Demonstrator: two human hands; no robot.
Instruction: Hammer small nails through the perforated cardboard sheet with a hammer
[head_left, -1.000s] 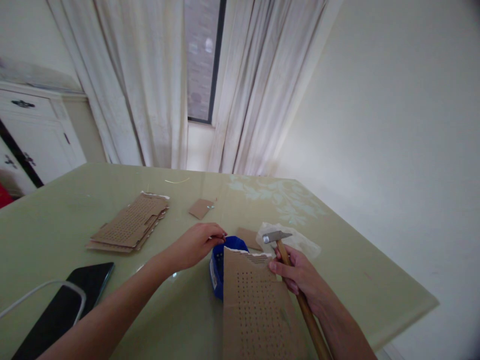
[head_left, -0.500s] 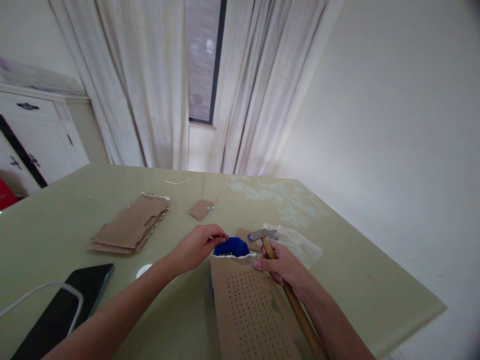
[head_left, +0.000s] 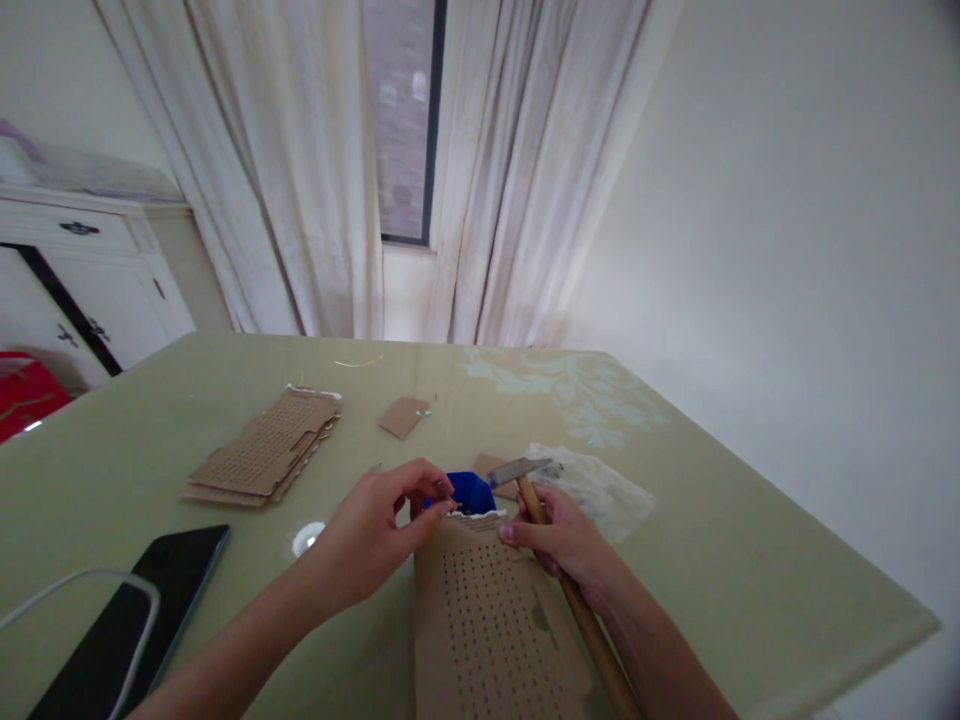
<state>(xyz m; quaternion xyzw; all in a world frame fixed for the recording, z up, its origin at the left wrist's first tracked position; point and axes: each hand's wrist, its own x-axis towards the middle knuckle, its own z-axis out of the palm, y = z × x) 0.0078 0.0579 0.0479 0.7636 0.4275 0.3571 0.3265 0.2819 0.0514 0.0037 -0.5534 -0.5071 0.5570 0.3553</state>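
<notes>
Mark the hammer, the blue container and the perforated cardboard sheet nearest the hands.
hammer [head_left: 517, 469]: head view, on the metal head.
blue container [head_left: 469, 491]: head view, on its visible rim behind the sheet.
perforated cardboard sheet [head_left: 491, 620]: head view, on the hole-punched face.

The blue container [head_left: 465, 491] is being mostly hidden behind the perforated cardboard sheet [head_left: 491, 620] and the left hand [head_left: 375, 535]. The sheet is being cut off by the bottom edge at 6 o'clock, as is the hammer [head_left: 559, 575] handle, part of which is being covered by the right hand [head_left: 562, 540]. Whatever is being pinched in the left fingertips [head_left: 446, 508] is too small to tell. The phone [head_left: 142, 610] is being cropped at 7 o'clock.
</notes>
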